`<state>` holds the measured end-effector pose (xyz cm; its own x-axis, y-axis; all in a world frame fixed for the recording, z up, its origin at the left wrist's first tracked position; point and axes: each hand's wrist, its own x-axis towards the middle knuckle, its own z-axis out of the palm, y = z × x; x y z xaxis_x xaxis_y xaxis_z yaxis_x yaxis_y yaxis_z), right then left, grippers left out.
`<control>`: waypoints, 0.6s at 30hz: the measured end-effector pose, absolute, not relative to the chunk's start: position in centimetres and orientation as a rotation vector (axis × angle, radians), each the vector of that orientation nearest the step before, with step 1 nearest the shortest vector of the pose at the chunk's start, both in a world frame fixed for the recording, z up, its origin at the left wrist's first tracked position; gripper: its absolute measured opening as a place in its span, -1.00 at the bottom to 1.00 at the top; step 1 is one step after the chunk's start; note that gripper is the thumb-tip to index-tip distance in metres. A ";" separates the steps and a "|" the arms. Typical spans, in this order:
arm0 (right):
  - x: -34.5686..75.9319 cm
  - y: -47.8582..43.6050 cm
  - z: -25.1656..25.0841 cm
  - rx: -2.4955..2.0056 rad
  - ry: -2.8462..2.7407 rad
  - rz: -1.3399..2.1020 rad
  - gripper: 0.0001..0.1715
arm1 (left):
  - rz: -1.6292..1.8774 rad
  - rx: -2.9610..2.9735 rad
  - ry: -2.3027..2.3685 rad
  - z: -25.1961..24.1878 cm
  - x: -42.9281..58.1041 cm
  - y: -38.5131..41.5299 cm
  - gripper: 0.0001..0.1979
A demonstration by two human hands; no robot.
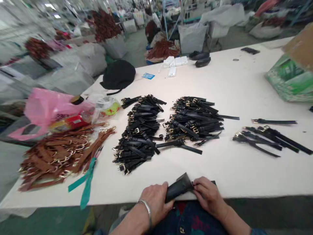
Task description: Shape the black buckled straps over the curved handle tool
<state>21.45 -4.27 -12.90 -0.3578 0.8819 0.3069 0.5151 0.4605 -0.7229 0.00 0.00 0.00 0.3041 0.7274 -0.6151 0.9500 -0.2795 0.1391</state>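
At the near edge of the white table [230, 166] both my hands grip one small bundle of black straps [178, 188]. My left hand [155, 200], with a metal bracelet on the wrist, is closed round the bundle's left end. My right hand [207, 195] pinches its right end. Beyond them lie two big heaps of black buckled straps [140, 130] [193, 119]. A few loose black straps [269, 137] lie to the right.
A pile of brown straps [58, 156] with teal ribbon [86, 182] lies at the left, behind it pink plastic bags [46, 109]. A black cap [118, 75], white boxes [174, 63] and a green-printed carton [290, 76] sit farther back. Sacks of goods fill the floor beyond.
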 end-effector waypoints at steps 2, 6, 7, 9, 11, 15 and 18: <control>21.4 -4.2 -12.7 -1.178 -2.006 0.707 -0.89 | -0.613 2.082 1.502 0.0 -0.4 -0.3 -0.74; 21.4 -4.1 -12.4 -1.201 -1.985 0.787 -0.92 | -0.683 2.072 1.488 0.6 -1.2 -0.7 -0.72; 21.5 -4.1 -12.4 -1.208 -1.981 0.815 -0.92 | -0.707 2.074 1.480 0.8 -1.3 -0.8 -0.72; 21.7 -4.0 -12.3 -1.227 -1.969 0.868 -0.92 | -0.738 2.085 1.474 1.0 -1.0 -0.7 -0.71; 21.9 -4.0 -12.3 -1.258 -1.951 0.899 -0.89 | -0.728 2.101 1.475 0.8 -0.3 -0.6 -0.72; 22.4 -3.7 -12.5 -1.318 -1.936 0.911 -0.76 | -0.641 2.100 1.494 -0.3 0.7 -0.4 -0.71; 22.5 -3.7 -12.6 -1.325 -1.965 0.898 -0.64 | -0.617 2.054 1.566 -0.6 -0.4 -0.4 -0.71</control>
